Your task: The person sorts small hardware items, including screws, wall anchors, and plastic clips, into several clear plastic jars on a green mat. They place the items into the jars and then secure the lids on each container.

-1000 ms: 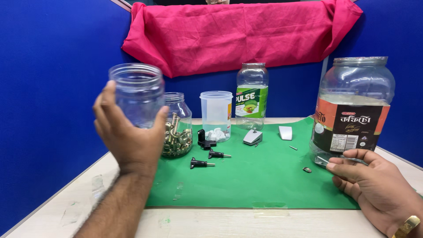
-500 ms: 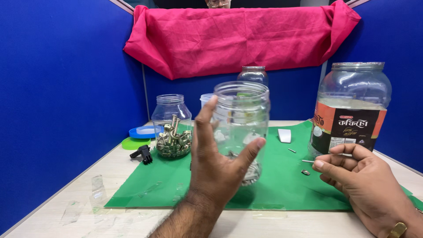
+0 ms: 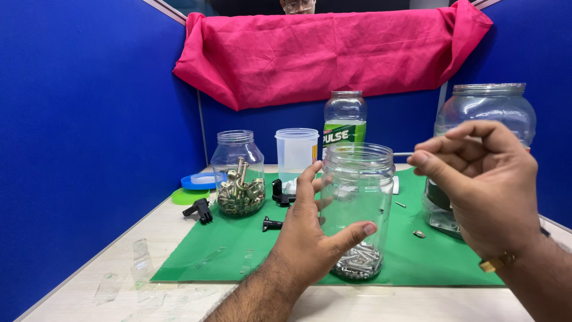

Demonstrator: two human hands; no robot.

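Fingers (image 3: 310,185) of left hand (image 3: 313,238) cup one jar (image 3: 357,203).

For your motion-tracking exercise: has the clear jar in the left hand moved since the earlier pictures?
Yes. The jar has come down from mid-air and rightward onto the green mat, away from the bolt jar. The left hand grips it.
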